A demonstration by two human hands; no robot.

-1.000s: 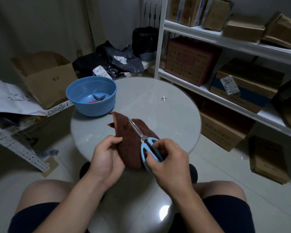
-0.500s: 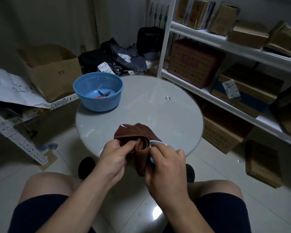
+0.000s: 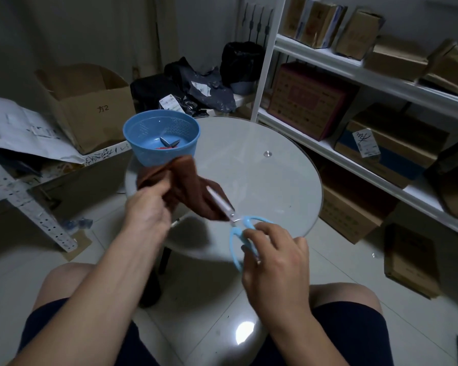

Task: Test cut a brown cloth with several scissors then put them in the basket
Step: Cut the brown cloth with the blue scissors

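Observation:
My left hand (image 3: 146,210) grips a brown cloth (image 3: 185,186) and holds it up above the near left of the round glass table (image 3: 262,180). My right hand (image 3: 273,257) holds light blue scissors (image 3: 236,228) by the handles, their blades lying along the cloth's right edge. Behind the cloth, on the table's far left, stands a blue basket (image 3: 161,140). Inside it lies another pair of scissors (image 3: 168,143) with red handles.
White shelving (image 3: 381,143) stacked with cardboard boxes runs along the right. An open cardboard box (image 3: 90,107) and dark bags (image 3: 196,85) sit behind the table. A perforated metal rack (image 3: 24,202) stands at the left. My knees are below the table edge.
My left hand has lifted the cloth up and to the left, toward the basket. My right hand has pulled back to the right, and the scissors' blades and handles show again.

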